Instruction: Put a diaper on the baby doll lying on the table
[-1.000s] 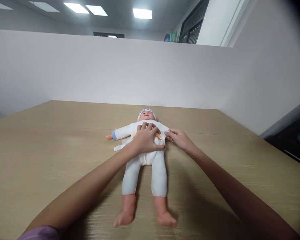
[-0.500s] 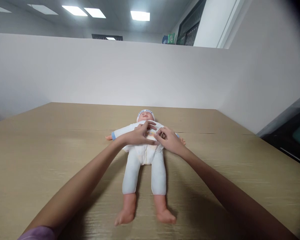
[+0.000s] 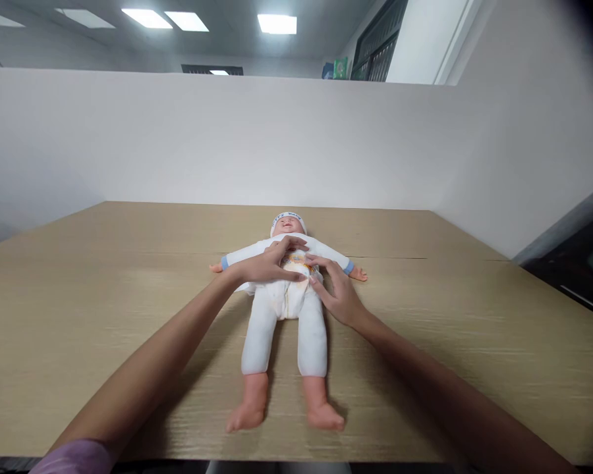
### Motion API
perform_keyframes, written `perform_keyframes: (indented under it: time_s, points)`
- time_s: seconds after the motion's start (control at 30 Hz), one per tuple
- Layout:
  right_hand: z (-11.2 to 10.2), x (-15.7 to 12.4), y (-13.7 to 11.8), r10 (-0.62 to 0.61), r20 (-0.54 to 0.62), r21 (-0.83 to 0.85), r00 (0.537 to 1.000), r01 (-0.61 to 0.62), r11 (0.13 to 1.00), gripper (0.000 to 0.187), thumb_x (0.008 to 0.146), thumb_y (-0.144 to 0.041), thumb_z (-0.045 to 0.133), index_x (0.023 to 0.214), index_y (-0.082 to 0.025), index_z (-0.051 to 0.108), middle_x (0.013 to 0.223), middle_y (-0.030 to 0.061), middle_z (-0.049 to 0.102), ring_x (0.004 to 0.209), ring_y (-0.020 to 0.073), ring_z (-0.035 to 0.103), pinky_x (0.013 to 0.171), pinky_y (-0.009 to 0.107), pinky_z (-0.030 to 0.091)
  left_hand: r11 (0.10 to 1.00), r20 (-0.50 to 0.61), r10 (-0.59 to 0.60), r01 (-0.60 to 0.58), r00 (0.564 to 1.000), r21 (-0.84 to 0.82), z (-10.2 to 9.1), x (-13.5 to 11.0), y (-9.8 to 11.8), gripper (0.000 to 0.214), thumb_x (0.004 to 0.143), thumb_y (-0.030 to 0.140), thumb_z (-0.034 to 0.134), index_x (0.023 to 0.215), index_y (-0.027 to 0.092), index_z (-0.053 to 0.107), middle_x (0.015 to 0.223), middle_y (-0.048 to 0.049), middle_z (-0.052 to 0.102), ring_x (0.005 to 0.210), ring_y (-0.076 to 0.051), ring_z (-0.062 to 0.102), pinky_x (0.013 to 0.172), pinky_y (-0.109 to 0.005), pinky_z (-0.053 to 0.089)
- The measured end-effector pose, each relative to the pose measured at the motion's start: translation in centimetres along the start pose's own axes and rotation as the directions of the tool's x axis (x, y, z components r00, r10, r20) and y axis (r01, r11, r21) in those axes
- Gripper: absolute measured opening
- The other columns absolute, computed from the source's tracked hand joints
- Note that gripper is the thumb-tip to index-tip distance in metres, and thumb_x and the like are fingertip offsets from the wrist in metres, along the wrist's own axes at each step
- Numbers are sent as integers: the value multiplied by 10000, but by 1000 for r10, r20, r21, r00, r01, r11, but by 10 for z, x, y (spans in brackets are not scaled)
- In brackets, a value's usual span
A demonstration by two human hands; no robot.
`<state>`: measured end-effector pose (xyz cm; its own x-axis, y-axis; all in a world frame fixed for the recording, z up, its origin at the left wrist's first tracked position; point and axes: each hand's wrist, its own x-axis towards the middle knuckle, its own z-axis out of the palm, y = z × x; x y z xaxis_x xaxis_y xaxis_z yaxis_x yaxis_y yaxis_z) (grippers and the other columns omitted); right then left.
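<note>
A baby doll [image 3: 282,315] in a white suit and a white cap lies on its back on the wooden table [image 3: 103,296], head away from me and bare feet toward me. My left hand [image 3: 268,266] rests flat across the doll's chest with its fingers stretched out toward the right. My right hand [image 3: 338,296] lies on the right side of the doll's belly, fingers spread over the white garment and fingertips close to my left thumb. Neither hand holds anything that I can make out. Both doll arms stick out sideways with blue cuffs.
White partition walls [image 3: 227,138] close off the table at the back and on the right. The table's front edge [image 3: 277,461] runs along the bottom of the view. A dark surface [image 3: 578,263] lies beyond the right wall.
My right hand has left the garment's edge near the doll's shoulder and moved onto the belly, opening flat. My left hand has stayed on the chest. The doll's right arm now shows.
</note>
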<state>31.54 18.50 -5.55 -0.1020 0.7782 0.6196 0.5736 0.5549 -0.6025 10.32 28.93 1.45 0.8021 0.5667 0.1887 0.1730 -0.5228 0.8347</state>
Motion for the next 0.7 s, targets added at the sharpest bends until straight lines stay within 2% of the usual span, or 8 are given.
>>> perform_keyframes:
  time_s: [0.13, 0.3, 0.4, 0.47, 0.57, 0.7]
  points:
    - [3, -3, 4, 29, -8, 9, 1000, -29, 1000, 448, 1050, -390, 511, 1487, -292, 518, 1516, 79, 600, 1409, 261, 545, 1225, 483, 404, 997, -23, 3, -1, 1000, 75, 1, -1, 0, 663, 775, 395, 846, 1384, 294, 605, 1466, -89, 606, 1460, -337, 476, 1172, -475, 419]
    - [1, -2, 2, -95, 59, -78, 994, 99, 992, 459, 1077, -375, 443, 1522, -318, 540, 1557, 41, 580, 1477, 255, 485, 1260, 512, 350, 997, -61, 70, -67, 996, 47, 9, -6, 1, 641, 811, 405, 820, 1383, 266, 567, 1481, -96, 577, 1414, -312, 518, 1163, -440, 440]
    - [-3, -2, 1, -116, 105, -158, 988, 131, 979, 491, 1083, -383, 417, 1563, -322, 497, 1586, 34, 552, 1517, 253, 438, 1272, 526, 324, 991, -178, 134, -131, 975, 27, 13, -20, -4, 565, 876, 435, 769, 1373, 262, 565, 1477, -91, 577, 1403, -285, 531, 1176, -403, 429]
    - [-6, -2, 1, -123, 149, -198, 981, 151, 968, 519, 1087, -383, 391, 1599, -319, 444, 1621, 33, 509, 1534, 250, 415, 1271, 522, 319, 987, -266, 155, -136, 951, 90, 11, -37, -12, 455, 945, 459, 685, 1340, 256, 586, 1460, -92, 588, 1407, -279, 520, 1192, -403, 402]
    - [-11, -3, 5, -138, 209, -249, 968, 189, 950, 544, 1090, -382, 361, 1629, -313, 385, 1655, 36, 462, 1531, 248, 422, 1274, 519, 296, 968, -361, 129, -39, 923, 247, 1, -69, -32, 352, 1008, 479, 568, 1267, 247, 623, 1407, -94, 621, 1359, -283, 534, 1188, -419, 370]
    - [-16, 1, 4, -153, 213, -319, 965, 217, 923, 513, 1090, -378, 377, 1594, -304, 426, 1600, 45, 536, 1503, 256, 460, 1275, 535, 259, 899, -462, -6, 207, 887, 386, -14, -106, -65, 360, 977, 535, 566, 1133, 219, 644, 1245, -119, 674, 1209, -320, 569, 1066, -437, 415]
